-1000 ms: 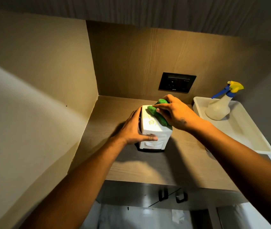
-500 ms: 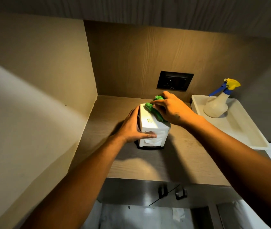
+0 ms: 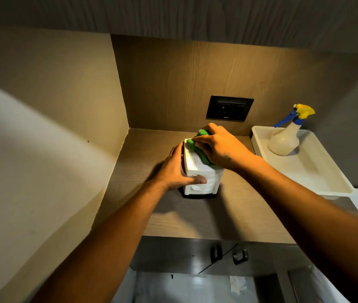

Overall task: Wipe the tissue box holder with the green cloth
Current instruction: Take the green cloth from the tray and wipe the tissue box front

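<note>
White plastic tissue box holder [image 3: 197, 169] upright on wood-grain counter [image 3: 195, 215], dark base just visible underneath. Left hand [image 3: 177, 169] wrapped around near-left side, thumb laid flat across front face, fingers curled along left wall. Clamped on holder, most likely to keep so light a thing from sliding or tipping under the rubbing. Right hand [image 3: 219, 146] pressed down on top, closed over bunched green cloth [image 3: 202, 149]. Cloth trapped between palm and top face; a fold poking out beyond fingertips at far edge, another edge showing beneath wrist at right corner. Fingers spread flat, probably to push a wide patch of cloth against top. Wiping under way on top face; front and sides apparently not yet covered, though hard to judge.

Off to right of right hand, well apart: white tray [image 3: 318, 182] with spray bottle [image 3: 287, 136] standing in it, blue and yellow trigger head. Black socket plate [image 3: 229, 108] on back wall, beyond right hand. Cabinet handles [image 3: 228, 254] below counter edge, between forearms.
</note>
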The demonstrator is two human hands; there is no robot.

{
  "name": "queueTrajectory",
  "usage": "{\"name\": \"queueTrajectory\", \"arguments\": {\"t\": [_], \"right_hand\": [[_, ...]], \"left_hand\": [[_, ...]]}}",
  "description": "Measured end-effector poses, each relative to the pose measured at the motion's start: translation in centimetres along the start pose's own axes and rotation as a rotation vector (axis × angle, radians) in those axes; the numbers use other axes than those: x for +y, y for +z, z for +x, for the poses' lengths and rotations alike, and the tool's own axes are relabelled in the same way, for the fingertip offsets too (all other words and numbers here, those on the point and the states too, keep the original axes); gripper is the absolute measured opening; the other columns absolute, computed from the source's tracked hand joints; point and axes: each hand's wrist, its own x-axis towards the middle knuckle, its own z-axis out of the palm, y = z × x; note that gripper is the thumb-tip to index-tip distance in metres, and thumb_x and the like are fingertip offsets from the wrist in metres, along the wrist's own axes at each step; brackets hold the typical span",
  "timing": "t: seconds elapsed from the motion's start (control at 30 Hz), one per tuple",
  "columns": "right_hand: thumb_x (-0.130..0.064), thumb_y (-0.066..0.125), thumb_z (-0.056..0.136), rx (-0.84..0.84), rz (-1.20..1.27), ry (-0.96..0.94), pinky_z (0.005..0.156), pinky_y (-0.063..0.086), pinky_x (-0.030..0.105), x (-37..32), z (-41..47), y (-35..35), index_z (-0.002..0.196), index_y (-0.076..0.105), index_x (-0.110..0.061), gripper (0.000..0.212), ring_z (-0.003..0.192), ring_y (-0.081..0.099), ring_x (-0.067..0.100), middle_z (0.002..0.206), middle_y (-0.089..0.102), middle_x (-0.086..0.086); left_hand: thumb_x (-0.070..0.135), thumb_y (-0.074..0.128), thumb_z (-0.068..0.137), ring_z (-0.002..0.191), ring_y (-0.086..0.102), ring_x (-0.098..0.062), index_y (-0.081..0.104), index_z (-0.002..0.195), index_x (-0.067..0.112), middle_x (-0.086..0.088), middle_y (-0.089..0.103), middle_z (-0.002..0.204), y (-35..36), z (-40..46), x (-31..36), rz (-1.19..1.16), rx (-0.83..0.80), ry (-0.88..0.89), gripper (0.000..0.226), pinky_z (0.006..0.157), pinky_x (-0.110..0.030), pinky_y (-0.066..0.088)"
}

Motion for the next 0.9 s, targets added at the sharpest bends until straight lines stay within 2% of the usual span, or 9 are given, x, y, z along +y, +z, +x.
{"name": "queueTrajectory", "arguments": {"t": [0.07,0.17,0.3,0.4,0.57,0.67,0.77,0.83,0.9], "right_hand": [[-0.045,0.042,0.092,-0.005,-0.016,-0.072,0.076,0.05,0.039,-1.4,-1.0,0.2,0.127,0.06,-0.026,0.044,0.1,0.051,0.027,0.116,0.052,0.012],[-0.046,0.041,0.091,-0.026,0.001,-0.147,0.079,0.051,0.038,-1.6,-3.6,-0.1,0.125,0.061,-0.026,0.044,0.104,0.052,0.028,0.118,0.053,0.013],[-0.037,0.05,0.094,-0.034,0.024,-0.032,0.084,0.051,0.039,1.6,-4.0,-1.2,0.126,0.062,-0.024,0.037,0.106,0.052,0.029,0.12,0.052,0.014],[-0.038,0.049,0.096,-0.017,0.023,0.061,0.081,0.049,0.036,1.8,-2.2,-0.9,0.127,0.061,-0.025,0.036,0.107,0.05,0.029,0.12,0.051,0.013],[-0.041,0.049,0.094,0.0,-0.025,-0.025,0.079,0.05,0.041,-1.0,-2.1,-0.3,0.126,0.062,-0.025,0.038,0.102,0.05,0.029,0.118,0.051,0.013],[-0.043,0.045,0.093,0.031,0.02,-0.09,0.082,0.05,0.038,-0.5,-5.1,-0.1,0.125,0.063,-0.024,0.041,0.105,0.051,0.027,0.119,0.053,0.013],[-0.042,0.046,0.095,0.123,0.293,0.124,0.086,0.047,0.026,1.5,-7.4,0.8,0.123,0.063,-0.025,0.037,0.105,0.05,0.016,0.116,0.053,0.004],[-0.035,0.05,0.096,0.227,0.514,0.306,0.082,0.041,0.016,2.0,-6.9,1.7,0.122,0.064,-0.026,0.031,0.101,0.05,0.011,0.107,0.054,-0.002],[-0.032,0.049,0.097,0.271,0.601,0.395,0.078,0.038,0.014,2.1,-4.9,2.3,0.12,0.066,-0.025,0.03,0.099,0.05,0.009,0.105,0.058,-0.001]], "left_hand": [[0.075,0.089,0.044,0.136,0.044,-0.019,0.02,0.151,0.043,0.004,0.039,0.155,0.0,0.0,-0.1,0.036,0.0,0.017,0.131,0.106,-0.044,0.045],[0.068,0.093,0.046,0.135,0.046,-0.019,0.023,0.153,0.037,0.004,0.042,0.152,-0.2,0.1,-0.2,0.001,-0.018,0.026,0.132,0.105,-0.049,0.049],[0.065,0.096,0.043,0.137,0.045,-0.019,0.024,0.154,0.032,0.002,0.043,0.153,-0.2,0.1,0.1,0.0,0.001,0.015,0.136,0.109,-0.051,0.047],[0.064,0.096,0.042,0.136,0.045,-0.019,0.023,0.154,0.033,0.002,0.041,0.154,-0.1,0.1,0.3,-0.008,0.008,0.001,0.137,0.109,-0.05,0.046],[0.075,0.092,0.04,0.128,0.05,-0.017,0.025,0.148,0.043,0.007,0.045,0.149,-0.4,-0.3,0.2,0.008,-0.007,0.019,0.132,0.102,-0.05,0.051],[0.074,0.092,0.039,0.132,0.048,-0.018,0.025,0.151,0.038,0.006,0.044,0.151,-0.4,-0.4,0.2,0.009,-0.015,0.023,0.136,0.105,-0.051,0.049],[0.069,0.094,0.039,0.135,0.046,-0.019,0.026,0.152,0.034,0.005,0.043,0.151,-0.3,-0.2,0.1,-0.007,0.004,0.025,0.137,0.108,-0.051,0.047],[0.066,0.095,0.039,0.135,0.045,-0.018,0.025,0.153,0.031,0.004,0.042,0.152,-0.2,-0.1,0.1,-0.01,0.005,0.023,0.138,0.11,-0.049,0.045],[0.066,0.095,0.038,0.134,0.045,-0.018,0.025,0.154,0.031,0.004,0.041,0.152,-0.2,0.0,0.1,-0.007,-0.002,0.019,0.14,0.111,-0.048,0.045]]}}
